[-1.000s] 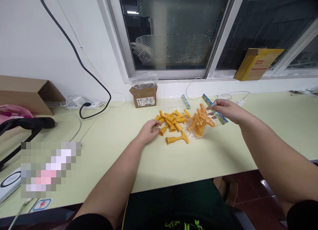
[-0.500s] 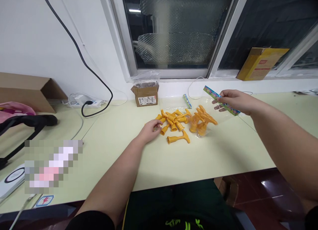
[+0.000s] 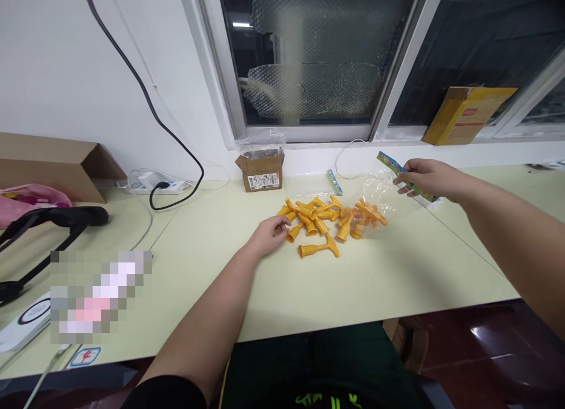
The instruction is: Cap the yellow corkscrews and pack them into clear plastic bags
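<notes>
My right hand [image 3: 426,179] pinches a clear plastic bag [image 3: 382,188] by its colourful printed header strip [image 3: 386,160]. The bag slants down to the left, its lower part over several orange-yellow plastic pieces [image 3: 362,215]; which are still inside is hard to see. To their left lies a pile of similar yellow T-handled pieces [image 3: 315,212] with ribbed, hollow ends. One yellow piece [image 3: 318,248] lies apart in front of the pile. Resting at the pile's left edge, my left hand [image 3: 268,235] has loosely curled fingers with a gap at the thumb; nothing shows in it.
Behind the pile lie another flat clear bag with a printed strip [image 3: 334,182] and a small cardboard box [image 3: 262,172]. A power strip [image 3: 170,187] with a black cable is at the wall. Black headgear straps [image 3: 83,218] and a white charger [image 3: 26,323] sit at left.
My right hand has moved slightly right with the bag. The yellow pieces under it have dropped and spread lower on the table. My left hand stays by the pile.
</notes>
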`<action>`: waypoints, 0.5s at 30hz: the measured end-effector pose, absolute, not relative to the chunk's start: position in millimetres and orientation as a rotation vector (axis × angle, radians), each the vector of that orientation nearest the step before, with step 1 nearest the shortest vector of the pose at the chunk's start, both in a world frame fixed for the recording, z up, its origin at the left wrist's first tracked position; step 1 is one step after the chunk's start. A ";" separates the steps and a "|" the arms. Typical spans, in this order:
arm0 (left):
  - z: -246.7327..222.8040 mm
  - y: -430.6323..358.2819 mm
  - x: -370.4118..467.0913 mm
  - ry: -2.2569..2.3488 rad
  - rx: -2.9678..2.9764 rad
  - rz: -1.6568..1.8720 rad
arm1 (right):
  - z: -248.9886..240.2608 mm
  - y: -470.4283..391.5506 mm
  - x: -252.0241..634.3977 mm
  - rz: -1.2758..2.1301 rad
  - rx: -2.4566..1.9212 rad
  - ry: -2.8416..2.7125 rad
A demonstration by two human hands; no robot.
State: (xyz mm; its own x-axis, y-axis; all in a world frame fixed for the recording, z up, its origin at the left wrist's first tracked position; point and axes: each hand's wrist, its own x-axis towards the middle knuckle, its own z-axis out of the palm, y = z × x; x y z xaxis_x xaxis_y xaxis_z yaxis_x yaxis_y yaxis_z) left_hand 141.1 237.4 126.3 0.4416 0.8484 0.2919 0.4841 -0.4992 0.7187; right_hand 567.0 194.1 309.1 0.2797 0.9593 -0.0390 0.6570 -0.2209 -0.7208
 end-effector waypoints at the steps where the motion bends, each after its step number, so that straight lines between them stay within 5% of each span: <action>1: 127.1 237.0 141.2 1.120 2.152 0.873 | 313.4 191.9 567.0 0.642 -2.000 -1.465; 15: 131.2 234.9 142.0 1.182 2.198 0.839 | 329.6 177.6 596.3 0.508 -2.207 -1.460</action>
